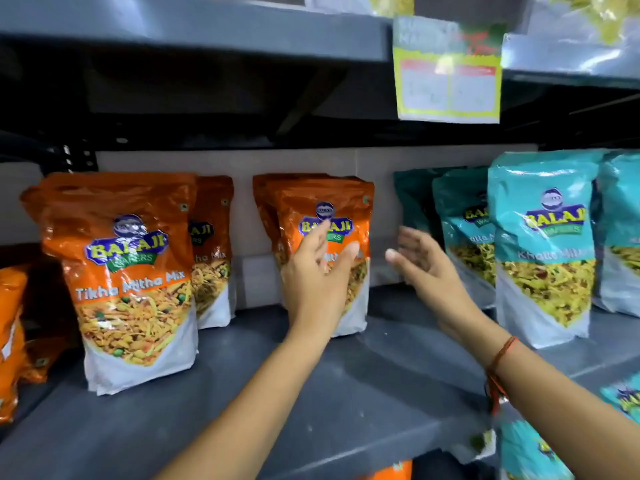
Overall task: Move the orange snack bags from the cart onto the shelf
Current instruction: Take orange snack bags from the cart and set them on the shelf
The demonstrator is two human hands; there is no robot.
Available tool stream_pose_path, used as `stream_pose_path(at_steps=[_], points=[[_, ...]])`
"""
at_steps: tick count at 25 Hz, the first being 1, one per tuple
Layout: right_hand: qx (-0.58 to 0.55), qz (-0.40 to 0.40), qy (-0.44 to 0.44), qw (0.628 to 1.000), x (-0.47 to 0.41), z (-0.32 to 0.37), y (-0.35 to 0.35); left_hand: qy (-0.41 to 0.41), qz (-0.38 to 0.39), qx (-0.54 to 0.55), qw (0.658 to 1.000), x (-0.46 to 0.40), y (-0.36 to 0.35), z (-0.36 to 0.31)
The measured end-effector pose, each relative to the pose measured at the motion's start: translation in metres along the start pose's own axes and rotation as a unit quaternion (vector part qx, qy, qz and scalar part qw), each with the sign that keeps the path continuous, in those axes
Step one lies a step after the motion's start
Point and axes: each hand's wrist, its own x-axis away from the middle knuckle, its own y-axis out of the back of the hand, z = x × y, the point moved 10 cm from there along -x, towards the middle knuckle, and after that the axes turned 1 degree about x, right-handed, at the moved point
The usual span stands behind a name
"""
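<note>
Orange snack bags stand upright on the grey shelf. One large bag is at the left front, with another behind it. A second stack of orange bags stands at the middle. My left hand is open with fingers spread, right in front of the front bag of that middle stack; whether it touches the bag I cannot tell. My right hand is open just to the right of the stack, palm facing left, holding nothing. The cart is out of view.
Teal snack bags stand in rows at the right of the same shelf. More orange bags lie at the far left edge. A price tag hangs from the shelf above. Teal packets show on the lower shelf.
</note>
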Motion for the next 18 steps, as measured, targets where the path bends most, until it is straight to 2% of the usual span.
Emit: stream_pose_path(at_steps=[5, 7, 9, 13, 16, 18], points=[[-0.061, -0.172, 0.077, 0.980, 0.063, 0.073, 0.105, 0.002, 0.108, 0.197, 0.975, 0.044, -0.104, -0.063], [-0.068, -0.218, 0.091, 0.969, 0.096, 0.093, 0.152, 0.009, 0.154, 0.263, 0.952, 0.072, -0.147, -0.076], [-0.041, -0.275, 0.089, 0.956, 0.144, 0.106, 0.211, 0.041, 0.228, 0.328, 0.916, 0.118, -0.211, -0.081], [0.040, -0.389, 0.011, 0.920, 0.262, 0.087, 0.319, 0.155, 0.381, 0.375, 0.831, 0.260, -0.339, -0.066], [0.098, -0.440, -0.094, 0.888, 0.358, 0.044, 0.379, 0.221, 0.492, 0.310, 0.783, 0.391, -0.404, -0.025], [0.130, -0.469, -0.184, 0.854, 0.438, 0.006, 0.419, 0.263, 0.579, 0.237, 0.734, 0.489, -0.437, 0.018]])
